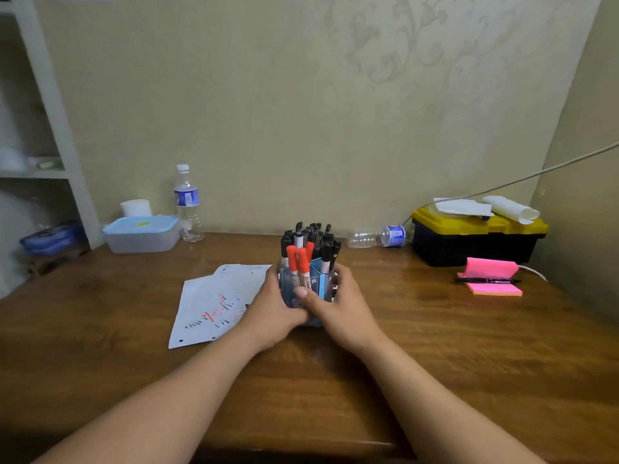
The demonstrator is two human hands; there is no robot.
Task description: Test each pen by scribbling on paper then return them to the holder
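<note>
1. Both hands grasp the blue holder (pixel 320 275) at mid-table (pixel 435 336). The left hand (pixel 271 311) curls its fingers round the left side. The right hand (pixel 343 308) wraps the right side, thumb across the front.
2. Red- and black-capped pens (pixel 296 259) stand upright in it.
3. The scribbled paper (pixel 211 303) lies just left, one corner under the left hand.
4. Along the wall are a standing bottle (pixel 187 202), a lidded box (pixel 142 234), a fallen bottle (pixel 376 236) and a toolbox (pixel 475 242). Near it, a black pen (pixel 487 280) lies across pink notes (pixel 494 267).
5. The hands hide the holder's lower half.

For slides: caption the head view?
The left hand and right hand grip the pen holder beside scribbled paper on a desk.
</note>
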